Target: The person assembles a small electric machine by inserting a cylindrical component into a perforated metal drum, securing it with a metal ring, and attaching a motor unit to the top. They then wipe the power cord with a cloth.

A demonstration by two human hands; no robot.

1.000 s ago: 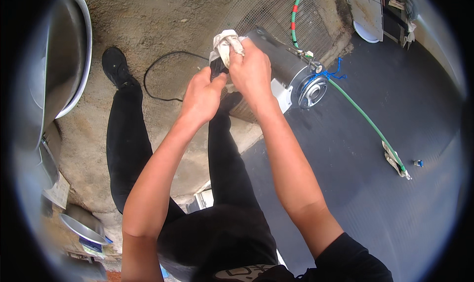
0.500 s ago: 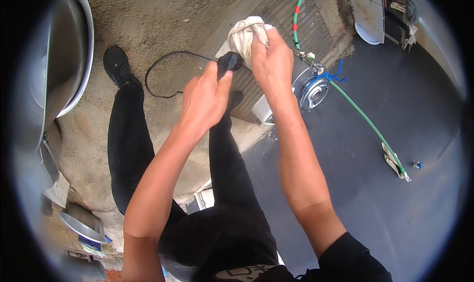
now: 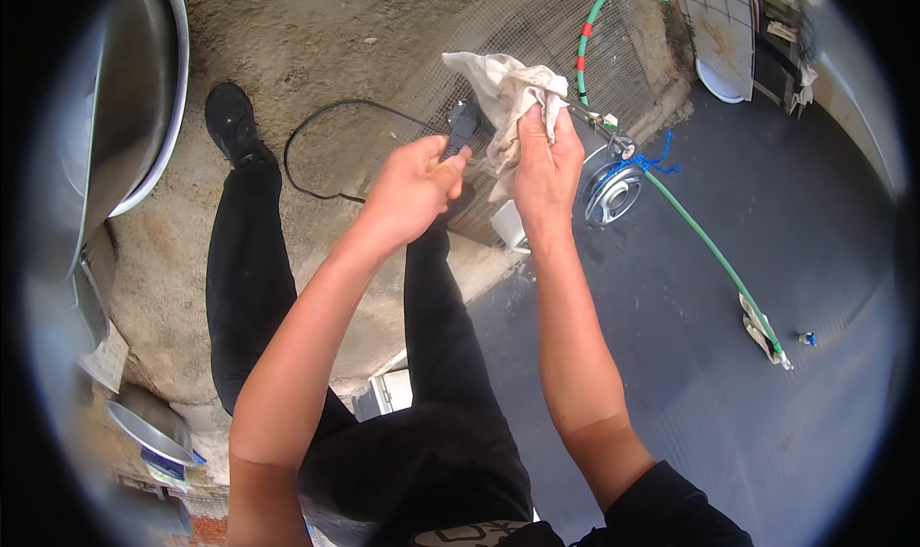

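My left hand (image 3: 410, 188) is closed around a black plug-like piece (image 3: 464, 127), whose end points up and away from me. A thin black cord (image 3: 316, 112) loops over the ground to its left; I cannot make out where it joins the piece. In my right hand (image 3: 548, 169) a crumpled off-white cloth (image 3: 513, 85) is pinched between thumb and fingers. One corner of it spreads left, above the black piece, and its lower folds hang beside that piece. My two hands are apart. Just right of my right hand stands a silvery metal device (image 3: 613, 191) tied with blue cord (image 3: 659, 156).
A green hose (image 3: 707, 231) runs across the dark sheet (image 3: 690, 394) on the right. Wire mesh (image 3: 537, 20) lies on the rough ground ahead. Large metal basins (image 3: 144, 87) stand at the left, with a smaller bowl (image 3: 158, 432) lower down.
My left hand has lowered slightly and moved right, with the black piece now apart from the cloth. My right hand has moved down and right, and the bunched cloth has opened out.
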